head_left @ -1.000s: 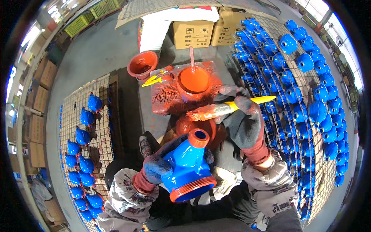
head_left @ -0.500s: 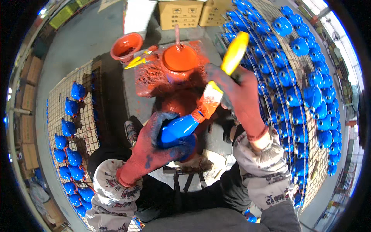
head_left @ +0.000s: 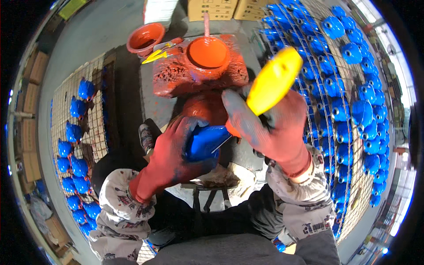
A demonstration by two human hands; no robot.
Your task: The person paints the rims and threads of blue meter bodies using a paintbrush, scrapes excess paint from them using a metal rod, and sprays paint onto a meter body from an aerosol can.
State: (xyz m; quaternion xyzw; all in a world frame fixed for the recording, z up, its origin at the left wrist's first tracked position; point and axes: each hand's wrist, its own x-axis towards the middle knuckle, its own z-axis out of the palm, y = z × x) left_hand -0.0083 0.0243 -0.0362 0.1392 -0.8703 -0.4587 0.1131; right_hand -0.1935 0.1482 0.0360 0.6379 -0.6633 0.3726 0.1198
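My left hand, in a red glove stained dark, is closed round a blue tapered part with a glossy painted surface. The part lies on its side, its narrow end toward my right hand. My gloved right hand grips a paintbrush by its yellow handle, which slants up to the right. That hand is at the part's narrow end and hides most of the bristles; a bit of orange shows below the fingers. Whether the bristles touch the part I cannot tell.
Ahead, an orange paint pot with a stick stands on a paint-caked board. Left of it are a red basin and yellow-handled brushes. Mesh racks on the left and right carry several blue parts. Cardboard boxes stand beyond.
My right hand has turned, with the brush handle swinging nearer and the bristles now mostly hidden. The blue part has turned in my left hand, and its red-orange neck no longer shows clearly.
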